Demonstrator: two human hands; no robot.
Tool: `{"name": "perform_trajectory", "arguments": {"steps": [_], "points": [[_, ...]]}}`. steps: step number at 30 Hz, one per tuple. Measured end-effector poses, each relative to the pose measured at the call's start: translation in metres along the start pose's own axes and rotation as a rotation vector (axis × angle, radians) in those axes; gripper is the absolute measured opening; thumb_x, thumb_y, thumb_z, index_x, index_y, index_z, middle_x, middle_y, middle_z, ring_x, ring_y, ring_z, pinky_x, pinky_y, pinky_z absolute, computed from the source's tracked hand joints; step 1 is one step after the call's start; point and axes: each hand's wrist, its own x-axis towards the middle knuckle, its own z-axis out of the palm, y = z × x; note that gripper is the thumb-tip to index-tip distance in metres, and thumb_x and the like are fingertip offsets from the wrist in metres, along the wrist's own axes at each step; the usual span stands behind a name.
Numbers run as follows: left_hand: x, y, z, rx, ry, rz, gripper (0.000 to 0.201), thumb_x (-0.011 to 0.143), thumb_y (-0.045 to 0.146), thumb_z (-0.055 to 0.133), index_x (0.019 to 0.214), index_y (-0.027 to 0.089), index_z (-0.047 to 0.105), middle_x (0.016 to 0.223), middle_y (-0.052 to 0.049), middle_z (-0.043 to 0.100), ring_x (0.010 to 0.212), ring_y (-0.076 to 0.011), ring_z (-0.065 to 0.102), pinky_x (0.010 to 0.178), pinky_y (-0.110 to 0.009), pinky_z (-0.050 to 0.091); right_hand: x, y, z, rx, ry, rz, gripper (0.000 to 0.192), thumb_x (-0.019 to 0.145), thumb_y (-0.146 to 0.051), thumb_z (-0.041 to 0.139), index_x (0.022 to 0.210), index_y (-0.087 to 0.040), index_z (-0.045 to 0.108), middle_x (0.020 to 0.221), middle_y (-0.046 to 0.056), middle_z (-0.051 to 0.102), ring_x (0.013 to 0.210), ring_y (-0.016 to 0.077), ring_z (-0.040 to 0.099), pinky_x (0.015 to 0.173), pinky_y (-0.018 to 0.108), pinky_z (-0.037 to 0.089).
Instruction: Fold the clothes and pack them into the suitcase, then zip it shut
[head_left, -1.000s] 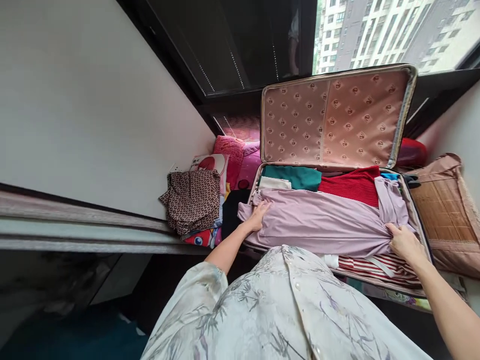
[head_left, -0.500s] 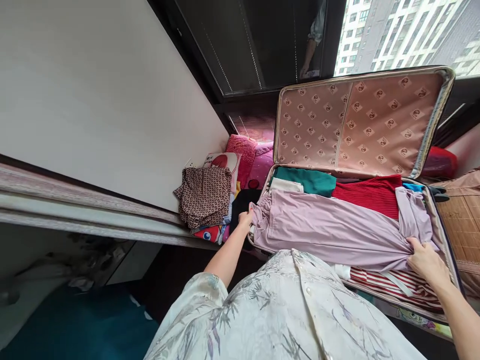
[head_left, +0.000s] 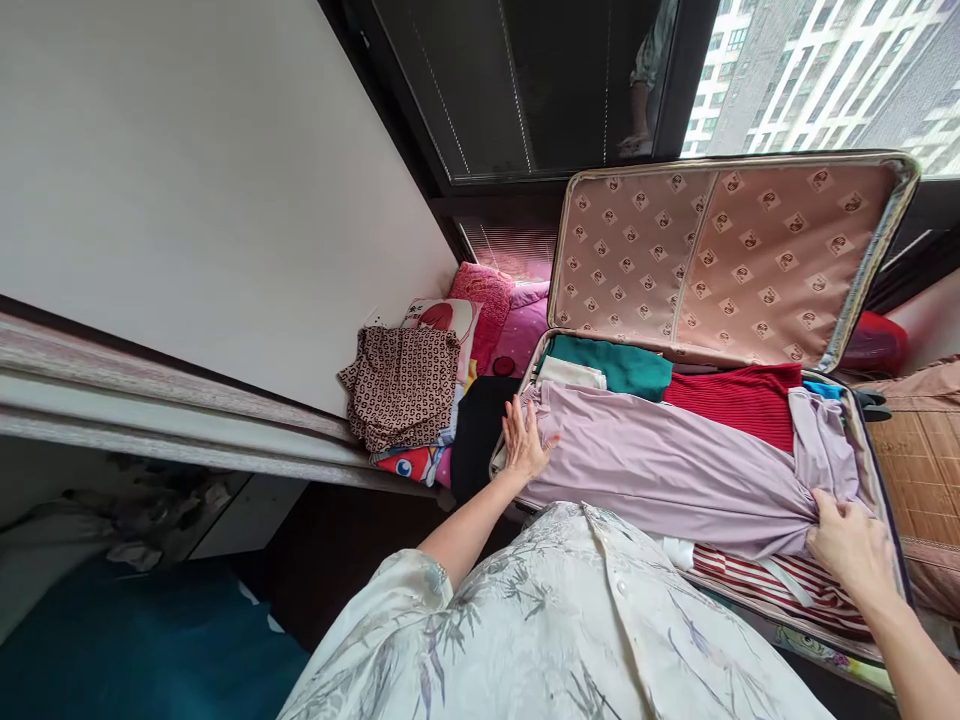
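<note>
Step in hand: laying a long lilac garment [head_left: 660,470] flat across the clothes already packed in the open suitcase [head_left: 874,450].
Where the garment lies: stretched from the left wall of the case to the right, on top of a striped red-and-white piece [head_left: 780,585] and just in front of the green folded top [head_left: 622,362] and the red knit [head_left: 739,400].
Left hand: the left hand [head_left: 523,440] rests on the garment's left end with its fingers [head_left: 517,415] spread and flat, gripping nothing, palm pressing the cloth down.
Right hand: the right hand [head_left: 847,545] has its fingers [head_left: 825,505] curled into a gathered bunch of the lilac cloth near the right wall; it looks like a pinch, though the fold hides how much cloth is caught.
Doing it well: I judge the left palm should anchor its end while the right draws the bunch outward and smooths it, so that no ridge sits over the striped piece.
Watch: the loose right end, which ought to be tucked inside the rim rather than over the zip.
Beside the case: a patterned brown cloth [head_left: 401,385] on cushions [head_left: 480,305], well clear of both hands.
</note>
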Motion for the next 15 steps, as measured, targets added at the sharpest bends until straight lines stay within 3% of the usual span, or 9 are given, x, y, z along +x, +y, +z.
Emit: {"name": "perform_trajectory", "arguments": {"steps": [2,4,6,9,12,15], "points": [[-0.010,0.004,0.005,0.041,-0.084,0.074,0.105,0.089,0.071,0.058,0.167,0.009,0.023,0.174,-0.024,0.000,0.160,-0.0443,-0.008,0.128,-0.063,0.004,-0.008,-0.033,-0.018,0.044,0.149,-0.020,0.087,0.083,-0.035,0.047,0.164,-0.045,0.016,0.145,0.028,0.050,0.129,0.0552,0.052,0.083,0.076,0.042],[-0.010,0.007,0.010,0.064,-0.156,0.094,0.110,0.083,0.075,0.064,0.166,0.014,0.026,0.174,-0.022,0.000,0.159,-0.0467,-0.008,0.126,-0.066,0.003,-0.013,-0.077,-0.033,0.104,0.205,-0.107,0.089,0.088,-0.039,0.050,0.166,-0.045,0.007,0.161,0.023,0.036,0.144,0.0534,0.036,0.095,0.078,0.038],[-0.003,0.010,0.013,0.065,-0.218,0.058,0.112,0.080,0.075,0.068,0.167,0.019,0.026,0.175,-0.021,-0.003,0.158,-0.0491,-0.009,0.124,-0.071,0.002,-0.015,-0.123,-0.037,0.121,0.177,-0.222,0.085,0.092,-0.045,0.055,0.166,-0.043,0.014,0.166,0.020,0.031,0.150,0.0522,0.027,0.104,0.076,0.035],[0.009,0.008,0.017,0.031,-0.316,0.009,0.113,0.078,0.073,0.071,0.168,0.028,0.021,0.175,-0.017,-0.008,0.158,-0.0499,-0.012,0.121,-0.075,0.005,-0.019,-0.176,-0.015,0.123,0.100,-0.361,0.074,0.092,-0.049,0.062,0.161,-0.043,0.035,0.168,0.014,0.032,0.152,0.0519,0.023,0.110,0.073,0.031],[0.011,0.000,0.020,0.007,-0.360,0.020,0.113,0.078,0.072,0.073,0.168,0.028,0.020,0.175,-0.016,-0.011,0.158,-0.0485,-0.015,0.122,-0.073,0.006,-0.024,-0.195,0.019,0.111,0.064,-0.405,0.067,0.092,-0.053,0.061,0.156,-0.044,0.044,0.166,0.013,0.036,0.150,0.0509,0.028,0.110,0.074,0.029],[0.006,-0.008,0.026,0.008,-0.349,0.049,0.111,0.077,0.070,0.074,0.167,0.026,0.025,0.175,-0.017,-0.008,0.158,-0.0487,-0.014,0.122,-0.072,0.006,-0.028,-0.193,0.039,0.088,0.060,-0.406,0.064,0.093,-0.056,0.059,0.154,-0.043,0.048,0.165,0.014,0.038,0.149,0.0500,0.030,0.109,0.075,0.029]]}}
